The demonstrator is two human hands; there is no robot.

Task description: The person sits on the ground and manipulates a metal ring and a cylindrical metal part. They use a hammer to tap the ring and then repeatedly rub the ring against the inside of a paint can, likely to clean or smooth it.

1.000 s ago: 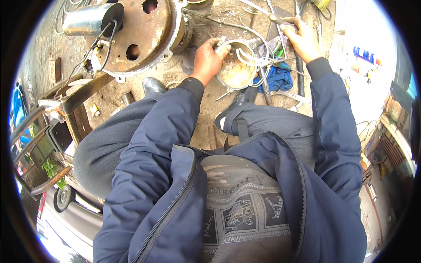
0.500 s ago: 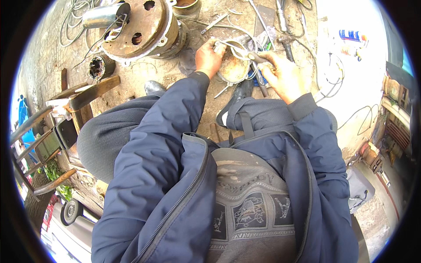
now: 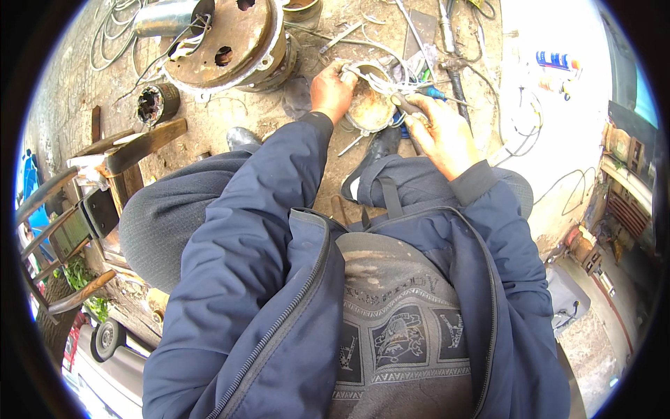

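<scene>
My left hand (image 3: pixel 333 91) is closed, pinching the end of a pale bundle of wires (image 3: pixel 380 82). This bundle stretches rightward over a round, rusty-brown metal housing (image 3: pixel 368 112) on the ground between my feet. My right hand (image 3: pixel 444 136) is wrapped round a dark-handled tool (image 3: pixel 410 106), whose end points at the wires. The kind of tool cannot be made out. Between my two hands the wires look slack and looped, and the right fingers hide part of them.
A large rusty flanged drum (image 3: pixel 223 52) stands at far left, a metal cylinder (image 3: pixel 174 17) on it. Nearby are a small round core (image 3: pixel 158 105) and a wooden chair (image 3: pixel 125 157). Cables and a hammer (image 3: pixel 457 70) lie at far right, with a blue-and-white can (image 3: pixel 555 60) beyond.
My right hand has shifted slightly down and turned, tilting the tool's end. The wire bundle looks more spread out. My left hand keeps its grip in nearly the same place.
</scene>
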